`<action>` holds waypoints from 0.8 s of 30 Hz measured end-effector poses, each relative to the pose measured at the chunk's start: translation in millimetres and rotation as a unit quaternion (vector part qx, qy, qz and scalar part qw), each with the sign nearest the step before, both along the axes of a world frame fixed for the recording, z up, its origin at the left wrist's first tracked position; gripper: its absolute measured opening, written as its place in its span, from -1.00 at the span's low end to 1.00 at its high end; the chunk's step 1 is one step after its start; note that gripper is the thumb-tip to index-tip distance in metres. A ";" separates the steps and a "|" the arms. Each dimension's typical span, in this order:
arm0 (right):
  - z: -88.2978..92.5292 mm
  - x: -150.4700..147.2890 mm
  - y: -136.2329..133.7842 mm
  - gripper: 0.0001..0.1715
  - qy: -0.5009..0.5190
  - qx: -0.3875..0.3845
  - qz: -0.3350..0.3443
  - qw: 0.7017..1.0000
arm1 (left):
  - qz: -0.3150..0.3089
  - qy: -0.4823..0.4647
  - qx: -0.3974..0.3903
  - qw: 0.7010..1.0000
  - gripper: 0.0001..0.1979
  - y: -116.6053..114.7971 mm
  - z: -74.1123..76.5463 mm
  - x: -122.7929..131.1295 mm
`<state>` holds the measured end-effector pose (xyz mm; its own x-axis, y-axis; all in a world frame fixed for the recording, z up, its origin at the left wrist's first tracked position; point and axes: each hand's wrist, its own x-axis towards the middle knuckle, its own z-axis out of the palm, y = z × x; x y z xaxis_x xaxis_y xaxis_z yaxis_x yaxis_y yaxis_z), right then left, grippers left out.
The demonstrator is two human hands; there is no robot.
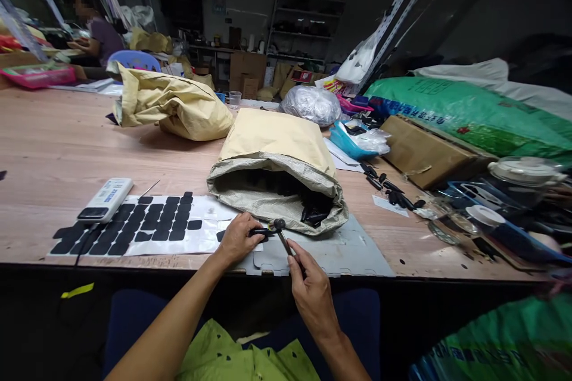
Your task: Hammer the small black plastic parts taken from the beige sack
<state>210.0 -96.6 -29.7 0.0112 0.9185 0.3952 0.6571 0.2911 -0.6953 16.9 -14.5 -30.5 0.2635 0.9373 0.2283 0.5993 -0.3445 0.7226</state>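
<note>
My left hand (240,239) is closed on a small black piece (260,231) near the table's front edge. In my right hand (311,287) is a small hammer (283,239), its dark rounded head close to the black piece. From this view I cannot tell whether the two touch. Just beyond both hands lies a tan paper sack (279,134), its wide mouth facing me with black pieces (315,211) inside. Under my hands is a grey board (357,250). Left of them, a white sheet (206,214) carries rows of black rounded patches (158,223).
A white power strip-like box (107,199) lies at left. Behind stands another folded tan sack (179,104). To the right are loose black pieces (393,190), a cardboard box (433,152) and a green sack (482,113). A person (100,36) sits at far left.
</note>
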 end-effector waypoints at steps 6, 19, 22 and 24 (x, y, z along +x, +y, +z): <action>-3.6 -5.7 -2.5 -0.56 -0.044 0.020 -0.002 0.999 | 0.004 0.002 -0.019 1.000 -0.87 1.6 -0.7 1.3; -2.3 -17.5 -2.4 -0.54 -0.068 0.009 0.037 0.997 | 0.011 -0.029 -0.042 0.999 -0.69 2.3 -1.9 -1.6; -0.3 -15.9 4.6 -0.55 -0.076 0.003 0.022 0.997 | 0.026 -0.047 -0.055 0.997 -0.53 1.6 -0.8 -2.0; 3.2 -11.3 15.5 -0.57 -0.080 0.021 -0.007 0.997 | 0.022 -0.042 -0.048 0.998 -0.56 1.1 0.4 -2.0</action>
